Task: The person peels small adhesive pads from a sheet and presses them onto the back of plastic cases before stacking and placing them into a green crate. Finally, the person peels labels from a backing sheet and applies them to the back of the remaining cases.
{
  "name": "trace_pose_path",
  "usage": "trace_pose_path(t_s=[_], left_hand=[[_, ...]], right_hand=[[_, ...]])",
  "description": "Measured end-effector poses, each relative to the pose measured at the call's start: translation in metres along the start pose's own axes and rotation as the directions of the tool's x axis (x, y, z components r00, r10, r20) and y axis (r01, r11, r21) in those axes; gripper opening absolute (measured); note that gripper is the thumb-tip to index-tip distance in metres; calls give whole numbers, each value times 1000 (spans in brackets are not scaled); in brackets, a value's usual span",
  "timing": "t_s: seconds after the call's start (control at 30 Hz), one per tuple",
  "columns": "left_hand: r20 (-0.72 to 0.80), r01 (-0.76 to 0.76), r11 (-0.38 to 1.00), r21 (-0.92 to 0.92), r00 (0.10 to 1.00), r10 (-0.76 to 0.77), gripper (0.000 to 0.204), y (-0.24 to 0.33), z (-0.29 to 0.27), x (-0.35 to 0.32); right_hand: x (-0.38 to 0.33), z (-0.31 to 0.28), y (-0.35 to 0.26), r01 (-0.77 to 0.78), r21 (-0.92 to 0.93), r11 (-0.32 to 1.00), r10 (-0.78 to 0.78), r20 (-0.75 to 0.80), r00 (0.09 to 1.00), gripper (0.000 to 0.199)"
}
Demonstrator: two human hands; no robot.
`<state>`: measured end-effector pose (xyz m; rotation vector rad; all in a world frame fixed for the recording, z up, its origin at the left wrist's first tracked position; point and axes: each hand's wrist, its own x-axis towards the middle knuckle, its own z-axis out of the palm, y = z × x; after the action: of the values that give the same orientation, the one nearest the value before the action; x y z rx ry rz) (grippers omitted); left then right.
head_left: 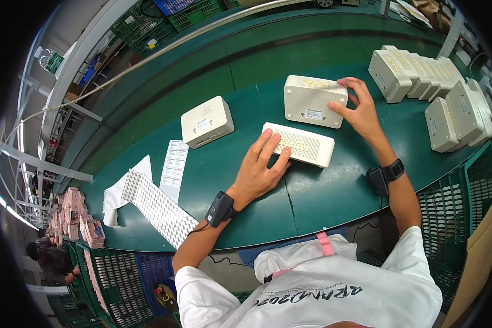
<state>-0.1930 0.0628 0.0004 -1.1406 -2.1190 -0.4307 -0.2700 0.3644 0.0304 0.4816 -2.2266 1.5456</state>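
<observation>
My left hand (pixel 261 168) is on a cream box with a perforated, speaker-like grille (pixel 311 146) and raised gold lettering, its fingers spread across the grille face and its edges. Just beyond, my right hand (pixel 358 109) grips a second cream box (pixel 306 101) by its right side, thumb on the back face and fingers over the top corner. That back carries a small label and corner feet. A third cream box (pixel 206 121) lies label side up to the left, untouched.
Rows of cream boxes (pixel 391 76) stand at the far right, with another stack (pixel 443 126) nearer. A label sheet (pixel 175 169) and a patterned strip of stickers (pixel 158 205) lie left. Pink parts (pixel 74 213) fill the left end. Green crates (pixel 448 235) flank the green bench.
</observation>
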Motion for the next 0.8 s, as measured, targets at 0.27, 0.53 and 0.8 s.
trace_pose_path(t_s=[0.27, 0.53, 0.8], left_hand=[[-19, -6, 1000, -15, 1000, 5, 64, -10, 16, 30], [82, 156, 965, 212, 981, -177, 65, -42, -8, 34], [440, 873, 486, 36, 423, -792, 113, -188, -101, -23]], right_hand=[[-7, -8, -11, -263, 262, 928, 149, 386, 910, 63], [-24, 6, -46, 364, -297, 883, -264, 329, 907, 73], [-30, 28, -56, 260, -473, 842, -167, 230, 959, 72]])
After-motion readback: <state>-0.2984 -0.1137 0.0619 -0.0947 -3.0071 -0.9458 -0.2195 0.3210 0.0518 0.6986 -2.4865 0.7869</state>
